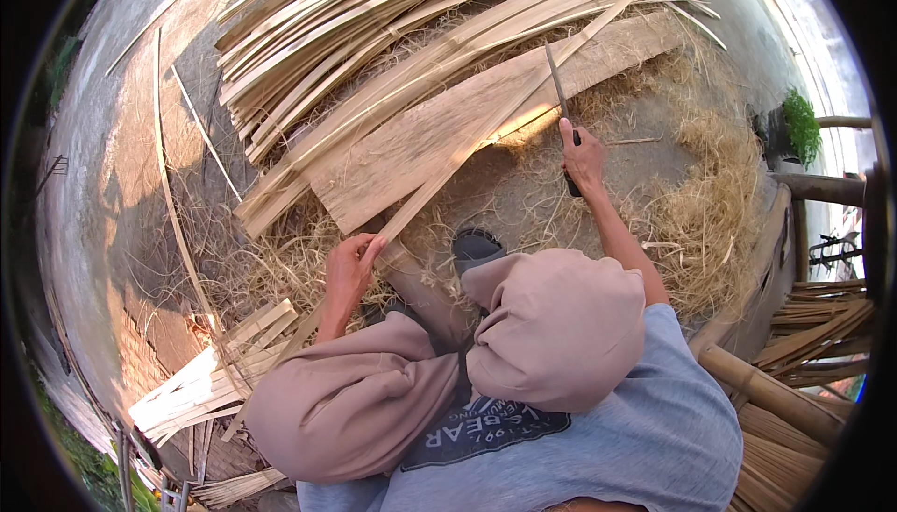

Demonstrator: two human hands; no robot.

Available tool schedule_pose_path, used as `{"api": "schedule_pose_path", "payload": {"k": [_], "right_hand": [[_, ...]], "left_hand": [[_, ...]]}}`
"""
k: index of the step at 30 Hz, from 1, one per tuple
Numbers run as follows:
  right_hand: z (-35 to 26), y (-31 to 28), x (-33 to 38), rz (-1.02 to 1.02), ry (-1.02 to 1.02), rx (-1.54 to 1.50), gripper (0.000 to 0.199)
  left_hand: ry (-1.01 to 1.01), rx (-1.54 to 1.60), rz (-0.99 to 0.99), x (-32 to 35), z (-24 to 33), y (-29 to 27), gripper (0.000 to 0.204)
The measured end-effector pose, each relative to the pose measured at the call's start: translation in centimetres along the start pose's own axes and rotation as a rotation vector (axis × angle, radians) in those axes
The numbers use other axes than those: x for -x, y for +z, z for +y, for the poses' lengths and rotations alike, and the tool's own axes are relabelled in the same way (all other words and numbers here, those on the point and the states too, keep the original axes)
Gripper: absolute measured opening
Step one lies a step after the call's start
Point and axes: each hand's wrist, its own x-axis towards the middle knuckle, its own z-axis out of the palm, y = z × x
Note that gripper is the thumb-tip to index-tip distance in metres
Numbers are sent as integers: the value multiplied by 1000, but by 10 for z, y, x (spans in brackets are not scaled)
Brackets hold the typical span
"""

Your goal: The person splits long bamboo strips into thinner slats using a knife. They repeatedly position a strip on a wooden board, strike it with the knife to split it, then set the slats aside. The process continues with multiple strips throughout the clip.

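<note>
A heap of split bamboo strips (374,35) lay across the far side of the ground (103,138), with a broad wooden plank (439,134) slanting beneath it amid dry shavings (710,204). One long bamboo strip (486,129) ran diagonally over the plank — its near end pinched in the closed fingers of the left hand (350,269). The right hand (584,162) had its fingers wrapped around a knife (559,92), blade pointing away, just beside the strip's middle
</note>
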Motion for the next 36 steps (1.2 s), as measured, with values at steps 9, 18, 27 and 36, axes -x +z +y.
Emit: {"api": "schedule_pose_path", "payload": {"k": [9, 18, 27, 36], "right_hand": [[-39, 34, 144, -319, -675, 174, 55], [-28, 18, 102, -345, -490, 207, 59], [-47, 18, 102, -429, -680, 301, 58], [-48, 19, 78, -467, -699, 307, 59]], "left_hand": [[-222, 164, -257, -22, 12, 2, 49], [-194, 226, -257, -27, -6, 2, 53], [-279, 307, -270, 4, -21, -28, 48], [-323, 303, -261, 41, -47, -59, 42]]}}
